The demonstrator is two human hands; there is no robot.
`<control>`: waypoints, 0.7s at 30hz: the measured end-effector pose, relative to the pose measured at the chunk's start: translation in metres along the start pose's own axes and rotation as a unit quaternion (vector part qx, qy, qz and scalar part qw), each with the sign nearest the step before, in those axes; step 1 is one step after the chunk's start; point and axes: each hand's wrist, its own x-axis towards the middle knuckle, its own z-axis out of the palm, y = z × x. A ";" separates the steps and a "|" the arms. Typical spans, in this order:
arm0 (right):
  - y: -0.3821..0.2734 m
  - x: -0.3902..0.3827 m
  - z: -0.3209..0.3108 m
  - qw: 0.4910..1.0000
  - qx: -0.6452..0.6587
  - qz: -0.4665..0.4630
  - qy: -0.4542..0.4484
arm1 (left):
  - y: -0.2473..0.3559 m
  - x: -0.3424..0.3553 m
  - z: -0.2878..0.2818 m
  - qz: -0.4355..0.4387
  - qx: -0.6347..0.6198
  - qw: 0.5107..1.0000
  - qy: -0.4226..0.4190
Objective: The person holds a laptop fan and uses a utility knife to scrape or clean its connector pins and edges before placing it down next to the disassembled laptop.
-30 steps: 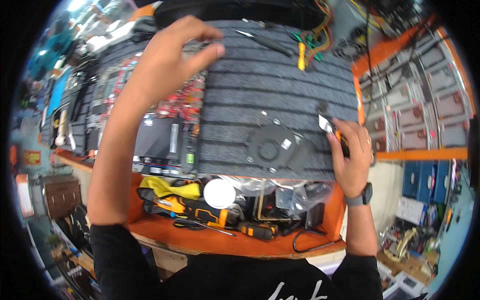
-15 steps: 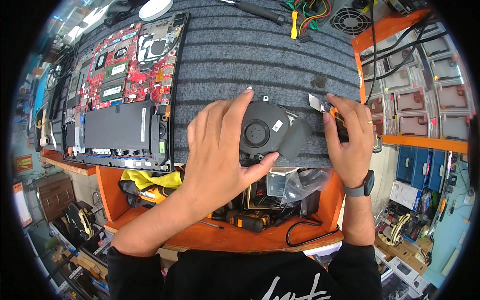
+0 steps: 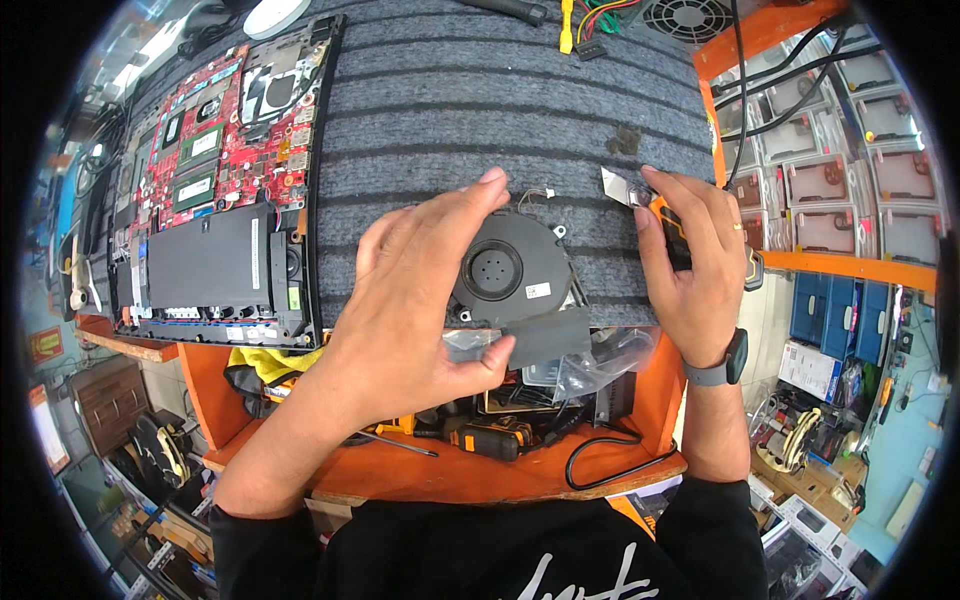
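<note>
A round black laptop cooling fan (image 3: pixel 535 262) lies on the grey striped mat in front of me. A dark flexible flap (image 3: pixel 558 338) extends from its near side over the table edge, and a small white connector (image 3: pixel 550 193) on a thin cable shows at its far side. My left hand (image 3: pixel 415 290) is open around the fan's left side, thumb and fingers wide apart. To the right, my right hand (image 3: pixel 695 260) is closed round a utility knife (image 3: pixel 675 235) with an orange and black handle. Its bare blade points away and to the left.
An opened laptop chassis (image 3: pixel 215 250) with a red circuit board lies at the left. Cables and a black-handled tool (image 3: pixel 510 10) lie at the far edge. Below the mat, an orange shelf (image 3: pixel 400 480) holds power tools and a clear plastic bag (image 3: pixel 600 370).
The fan has turned clockwise, so its flap now points toward me. My left thumb has come away from the fan's near edge. My right hand keeps hold of the knife.
</note>
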 end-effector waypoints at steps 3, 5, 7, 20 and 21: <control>0.000 0.000 0.000 1.000 -0.001 0.003 -0.002 | 0.002 0.001 0.001 -0.006 0.004 1.000 0.016; -0.001 0.000 0.000 1.000 0.002 0.009 -0.007 | -0.001 -0.001 0.004 -0.004 0.014 1.000 0.027; 0.001 0.002 0.002 1.000 0.000 -0.016 0.023 | -0.001 -0.001 0.002 -0.004 0.003 1.000 0.020; 0.001 0.002 0.003 0.999 -0.001 -0.021 0.026 | -0.006 -0.001 0.004 0.018 -0.078 0.996 0.032; 0.001 0.003 0.003 0.999 0.000 -0.020 0.027 | -0.007 -0.002 0.006 0.007 -0.092 0.995 0.030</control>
